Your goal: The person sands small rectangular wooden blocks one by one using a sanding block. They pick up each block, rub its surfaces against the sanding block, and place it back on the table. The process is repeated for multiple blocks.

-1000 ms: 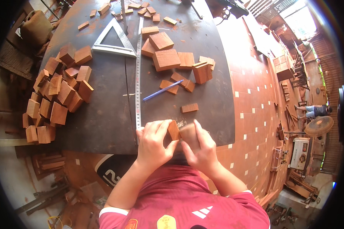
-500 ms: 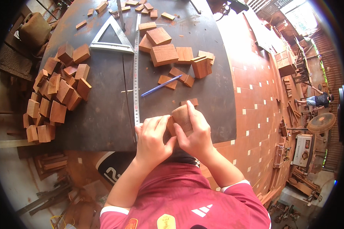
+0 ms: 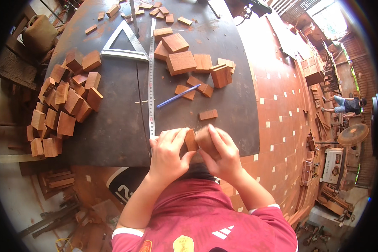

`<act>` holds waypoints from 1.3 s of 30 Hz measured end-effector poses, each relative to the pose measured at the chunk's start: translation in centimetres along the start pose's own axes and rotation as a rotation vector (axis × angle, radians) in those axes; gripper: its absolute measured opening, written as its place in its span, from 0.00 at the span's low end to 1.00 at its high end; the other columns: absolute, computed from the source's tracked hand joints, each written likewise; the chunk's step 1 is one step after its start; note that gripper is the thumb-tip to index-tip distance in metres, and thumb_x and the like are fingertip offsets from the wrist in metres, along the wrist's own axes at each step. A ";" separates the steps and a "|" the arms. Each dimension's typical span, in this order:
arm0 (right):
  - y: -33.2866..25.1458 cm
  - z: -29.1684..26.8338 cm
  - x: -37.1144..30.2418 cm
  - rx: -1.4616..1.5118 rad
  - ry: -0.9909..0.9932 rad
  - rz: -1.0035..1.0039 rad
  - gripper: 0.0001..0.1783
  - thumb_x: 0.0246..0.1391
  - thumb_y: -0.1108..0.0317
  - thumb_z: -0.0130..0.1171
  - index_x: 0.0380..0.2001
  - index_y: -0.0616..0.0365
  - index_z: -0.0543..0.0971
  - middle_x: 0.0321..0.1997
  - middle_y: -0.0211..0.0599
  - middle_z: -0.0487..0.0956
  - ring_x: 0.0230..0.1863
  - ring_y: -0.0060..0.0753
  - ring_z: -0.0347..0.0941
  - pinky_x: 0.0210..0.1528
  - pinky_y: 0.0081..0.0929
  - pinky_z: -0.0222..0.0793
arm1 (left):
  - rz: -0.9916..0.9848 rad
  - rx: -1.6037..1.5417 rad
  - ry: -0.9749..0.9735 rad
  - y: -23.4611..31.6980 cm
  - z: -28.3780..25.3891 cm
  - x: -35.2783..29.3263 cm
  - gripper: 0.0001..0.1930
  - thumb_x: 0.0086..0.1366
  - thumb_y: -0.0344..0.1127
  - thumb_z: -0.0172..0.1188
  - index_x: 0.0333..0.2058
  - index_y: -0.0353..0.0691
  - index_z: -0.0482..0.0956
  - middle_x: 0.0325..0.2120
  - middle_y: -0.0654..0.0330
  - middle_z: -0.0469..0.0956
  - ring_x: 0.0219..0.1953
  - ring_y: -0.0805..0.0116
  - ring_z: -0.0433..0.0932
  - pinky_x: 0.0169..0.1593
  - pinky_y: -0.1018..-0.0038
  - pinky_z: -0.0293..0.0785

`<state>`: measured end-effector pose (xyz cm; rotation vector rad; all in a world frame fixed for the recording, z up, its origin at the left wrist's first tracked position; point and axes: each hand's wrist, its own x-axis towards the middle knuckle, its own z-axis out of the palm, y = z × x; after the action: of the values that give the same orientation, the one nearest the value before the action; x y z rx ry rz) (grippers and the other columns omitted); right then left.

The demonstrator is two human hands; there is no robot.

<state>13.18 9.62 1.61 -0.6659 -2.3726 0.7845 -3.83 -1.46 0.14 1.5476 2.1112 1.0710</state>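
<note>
Near the table's front edge, my left hand [image 3: 169, 152] is closed on a small reddish-brown wooden block [image 3: 191, 140], whose narrow face shows past the fingertips. Just right of it, my right hand [image 3: 222, 150] grips a brown piece with a rounded face [image 3: 205, 139]. It looks like folded sandpaper, but motion blurs it. The two pieces are very close at their lower ends; I cannot tell whether they touch. Beyond my right hand lies a small wooden block [image 3: 208, 114]. A blue pen [image 3: 178, 96] rests farther off, beside more small blocks [image 3: 185, 92].
A long steel ruler [image 3: 151, 84] runs away from me along the dark tabletop [image 3: 117, 113]. A metal triangle square [image 3: 125, 54] lies left of it. Wooden blocks pile up at left [image 3: 73, 102] and beyond the pen [image 3: 181, 63]. A person [image 3: 350, 105] is far right.
My right hand has shifted right and slightly toward me with the brown piece, uncovering more of my left hand's block and the small block on the table. My left hand has barely moved.
</note>
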 end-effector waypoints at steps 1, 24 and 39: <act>0.3 -0.6 -0.6 0.015 -0.034 -0.017 0.41 0.46 0.78 0.76 0.66 0.67 0.75 0.57 0.58 0.79 0.55 0.61 0.79 0.59 0.46 0.77 | 0.006 -0.001 -0.017 0.0 -0.2 0.1 0.35 0.50 0.36 0.80 0.58 0.39 0.82 0.53 0.56 0.83 0.56 0.57 0.79 0.60 0.59 0.65; 3.6 -2.9 0.6 0.267 -0.352 -0.246 0.37 0.49 0.75 0.76 0.65 0.59 0.78 0.62 0.55 0.79 0.58 0.59 0.78 0.62 0.49 0.75 | 0.056 0.089 -0.078 0.6 -0.1 0.0 0.34 0.53 0.29 0.74 0.62 0.36 0.78 0.57 0.54 0.80 0.59 0.55 0.77 0.60 0.58 0.63; 4.6 -2.7 2.7 0.232 -0.335 -0.267 0.40 0.49 0.74 0.76 0.68 0.57 0.76 0.62 0.51 0.79 0.58 0.57 0.77 0.60 0.48 0.75 | 0.088 0.041 -0.112 0.2 -0.5 0.5 0.35 0.52 0.28 0.73 0.61 0.35 0.77 0.57 0.52 0.80 0.59 0.53 0.77 0.61 0.58 0.63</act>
<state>14.19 15.45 1.36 -0.1233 -2.5364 1.0952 -4.23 -1.14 0.66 1.6933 2.0189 0.9505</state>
